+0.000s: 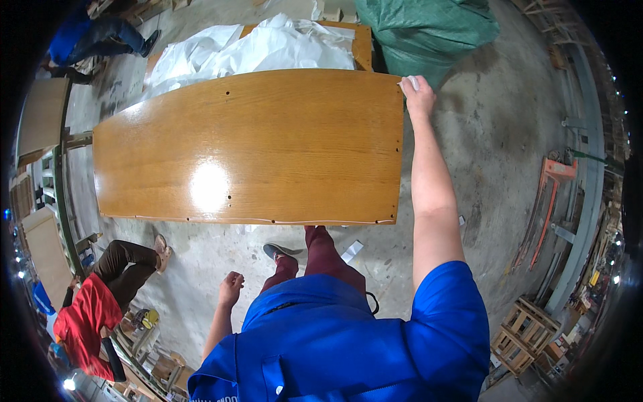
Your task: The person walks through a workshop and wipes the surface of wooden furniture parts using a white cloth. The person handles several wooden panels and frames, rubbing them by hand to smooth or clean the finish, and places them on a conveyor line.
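A long, glossy brown wooden panel lies in front of me, with several small dark holes in its face and along its right edge. A thin white line runs along its near edge. My right hand reaches over the panel's far right corner, its fingers closed around a small white wad against the edge. What the wad is made of cannot be made out. My left hand hangs low at my left side, away from the panel, fingers loosely curled in with nothing visible in them.
White plastic sheeting covers another wooden piece behind the panel, beside a big green sack. A person in red is at the left, another in blue at the far left. An orange pallet jack and wooden crate stand right.
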Demonstrator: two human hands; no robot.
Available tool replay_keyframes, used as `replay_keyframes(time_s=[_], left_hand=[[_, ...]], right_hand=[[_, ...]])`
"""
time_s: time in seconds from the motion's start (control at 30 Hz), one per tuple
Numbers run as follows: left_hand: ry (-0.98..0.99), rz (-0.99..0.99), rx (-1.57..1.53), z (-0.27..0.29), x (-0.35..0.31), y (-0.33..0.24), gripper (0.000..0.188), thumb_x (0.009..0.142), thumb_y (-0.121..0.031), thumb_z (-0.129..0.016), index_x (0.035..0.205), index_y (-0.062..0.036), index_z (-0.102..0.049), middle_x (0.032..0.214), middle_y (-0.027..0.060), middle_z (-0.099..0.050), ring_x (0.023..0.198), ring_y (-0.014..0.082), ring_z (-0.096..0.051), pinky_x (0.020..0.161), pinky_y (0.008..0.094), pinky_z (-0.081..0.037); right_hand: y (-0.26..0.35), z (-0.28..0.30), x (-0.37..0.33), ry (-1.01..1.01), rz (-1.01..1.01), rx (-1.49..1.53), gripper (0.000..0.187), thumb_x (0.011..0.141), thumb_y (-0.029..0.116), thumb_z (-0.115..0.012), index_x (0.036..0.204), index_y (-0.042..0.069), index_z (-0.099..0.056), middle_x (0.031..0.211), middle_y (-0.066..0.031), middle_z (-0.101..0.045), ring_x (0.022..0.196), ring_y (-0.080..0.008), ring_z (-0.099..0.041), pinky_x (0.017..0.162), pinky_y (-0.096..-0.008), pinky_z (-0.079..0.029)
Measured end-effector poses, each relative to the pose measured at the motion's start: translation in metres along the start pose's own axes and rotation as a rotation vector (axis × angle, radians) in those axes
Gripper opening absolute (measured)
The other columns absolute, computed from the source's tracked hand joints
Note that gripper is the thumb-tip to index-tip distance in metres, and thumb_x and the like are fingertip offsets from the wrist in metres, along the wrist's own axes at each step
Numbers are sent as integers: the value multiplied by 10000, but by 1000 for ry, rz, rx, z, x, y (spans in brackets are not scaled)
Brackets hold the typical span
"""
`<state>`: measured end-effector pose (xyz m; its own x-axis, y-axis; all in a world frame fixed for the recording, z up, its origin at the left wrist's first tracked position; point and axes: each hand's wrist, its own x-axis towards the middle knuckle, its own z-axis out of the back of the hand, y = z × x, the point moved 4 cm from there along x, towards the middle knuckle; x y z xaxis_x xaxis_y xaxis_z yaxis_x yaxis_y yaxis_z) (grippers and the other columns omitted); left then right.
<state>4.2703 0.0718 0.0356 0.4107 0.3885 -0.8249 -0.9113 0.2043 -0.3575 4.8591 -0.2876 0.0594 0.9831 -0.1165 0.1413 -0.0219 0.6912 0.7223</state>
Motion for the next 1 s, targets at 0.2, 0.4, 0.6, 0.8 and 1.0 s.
replay_keyframes(time_s=[0.2,0.4,0.6,0.8,1.0], left_hand=[[-2,-37,-11,-3,5,-7,235,873,-228,-520,893,-2,-578,776,104,-644,700,175,-630,658,298,-493],[-15,-41,-41,-6,7,6,235,870,-227,-529,882,1,-583,767,106,-643,688,171,-627,648,293,-494],[9,-57,-54,-5,6,28,226,869,-216,-532,878,5,-580,771,111,-644,677,172,-624,642,292,-497],[4,-69,-13,4,4,42,224,870,-217,-526,861,2,-575,762,104,-640,668,171,-617,639,294,-495],[-7,-89,22,12,3,47,235,869,-225,-519,863,3,-574,766,106,-638,670,172,-615,640,298,-495]], right_hand=[[2,2,-4,15,-11,-64,316,733,386,-646,879,107,-620,817,-135,-644,795,-339,-615,673,-406,-477],[3,14,-30,-12,-28,-63,309,730,381,-647,866,104,-632,783,-135,-645,758,-339,-618,661,-406,-476],[2,34,-76,-3,-24,5,313,734,370,-648,836,75,-625,768,-138,-643,729,-331,-615,644,-398,-469],[-10,56,-126,19,-76,20,279,737,322,-668,831,64,-619,742,-136,-639,711,-309,-620,642,-367,-473],[-13,65,-156,28,-93,21,255,750,307,-659,847,74,-620,775,-125,-646,739,-297,-627,652,-374,-473]])
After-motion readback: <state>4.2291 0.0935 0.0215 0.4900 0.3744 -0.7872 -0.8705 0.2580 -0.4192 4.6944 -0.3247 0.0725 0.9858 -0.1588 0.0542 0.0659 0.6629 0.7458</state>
